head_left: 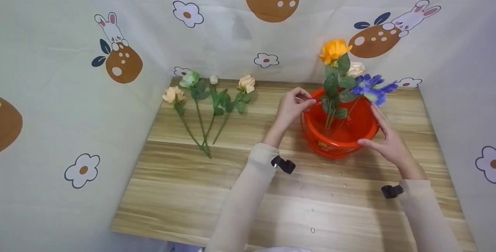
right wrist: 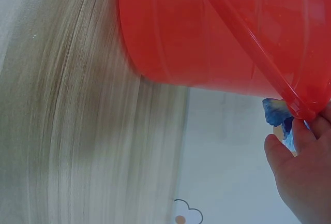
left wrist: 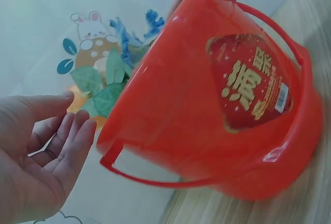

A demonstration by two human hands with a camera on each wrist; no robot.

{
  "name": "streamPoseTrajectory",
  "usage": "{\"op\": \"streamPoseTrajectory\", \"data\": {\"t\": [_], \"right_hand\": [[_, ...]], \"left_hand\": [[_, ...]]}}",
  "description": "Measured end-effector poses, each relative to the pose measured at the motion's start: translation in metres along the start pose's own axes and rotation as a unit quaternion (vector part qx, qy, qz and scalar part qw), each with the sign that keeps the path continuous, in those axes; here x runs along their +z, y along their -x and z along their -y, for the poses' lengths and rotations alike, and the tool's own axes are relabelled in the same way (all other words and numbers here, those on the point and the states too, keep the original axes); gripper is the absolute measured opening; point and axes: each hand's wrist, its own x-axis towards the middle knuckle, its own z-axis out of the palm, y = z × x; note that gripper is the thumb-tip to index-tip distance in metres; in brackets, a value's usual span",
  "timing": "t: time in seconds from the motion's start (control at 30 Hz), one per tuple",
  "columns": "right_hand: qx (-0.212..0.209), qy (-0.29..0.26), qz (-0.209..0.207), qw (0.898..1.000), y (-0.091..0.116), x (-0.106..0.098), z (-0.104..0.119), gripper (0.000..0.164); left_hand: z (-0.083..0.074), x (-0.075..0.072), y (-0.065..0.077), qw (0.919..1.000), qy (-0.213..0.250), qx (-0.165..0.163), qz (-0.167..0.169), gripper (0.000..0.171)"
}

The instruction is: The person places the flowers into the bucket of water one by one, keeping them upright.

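Note:
A red plastic bucket (head_left: 350, 143) stands on the wooden table, holding an orange flower (head_left: 334, 51), a cream rose (head_left: 355, 69) and a blue-purple iris (head_left: 374, 89). My left hand (head_left: 292, 108) is at the bucket's left rim, thumb and fingertips near each other with nothing between them. In the left wrist view that hand has loosely bent fingers beside the handle joint. My right hand (head_left: 389, 143) rests on the right rim, thumb and fingers spread along it. The right wrist view shows its fingers (right wrist: 302, 133) touching the rim by the handle joint.
On the left of the table (head_left: 166, 197) lie several stemmed flowers, among them a green one (head_left: 190, 79), two peach roses and a white bud (head_left: 214, 80). Water drops dot the wood in front of the bucket. A patterned curtain (head_left: 232, 42) surrounds the table.

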Motion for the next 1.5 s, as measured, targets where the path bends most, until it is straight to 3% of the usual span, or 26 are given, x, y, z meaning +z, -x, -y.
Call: {"op": "streamPoseTrajectory", "data": {"t": [0.1,0.27,0.63,0.87,1.0,1.2,1.37,1.5], "right_hand": [[0.003,0.000,0.001,1.000,0.002,-0.001,0.014,0.101],[-0.001,0.001,0.000,1.000,0.002,0.000,0.010,0.102],[-0.005,-0.003,-0.001,1.000,0.003,-0.001,0.019,0.100],[0.000,0.011,-0.004,1.000,-0.002,0.000,-0.013,0.103],[0.001,0.014,-0.005,1.000,-0.003,0.000,-0.019,0.104],[0.008,0.013,-0.002,1.000,-0.003,0.000,-0.018,0.104],[0.002,0.008,-0.007,1.000,-0.002,0.001,-0.013,0.103],[-0.008,0.001,-0.010,1.000,0.000,0.001,0.004,0.100]], "left_hand": [[0.003,-0.010,-0.001,0.9999,0.013,-0.007,-0.007,0.017],[0.013,-0.029,-0.002,0.9993,0.027,-0.017,-0.017,0.016],[0.045,-0.078,-0.002,0.9963,0.001,-0.051,-0.070,0.017],[0.071,-0.109,0.001,0.9903,-0.004,-0.084,-0.111,0.015],[0.084,-0.127,0.003,0.9854,-0.056,-0.094,-0.130,0.016],[0.103,-0.152,0.004,0.9699,-0.137,-0.112,-0.167,0.017],[0.118,-0.168,0.008,0.9668,-0.127,-0.132,-0.178,0.018],[0.129,-0.179,0.012,0.9664,-0.104,-0.147,-0.184,0.019]]}}
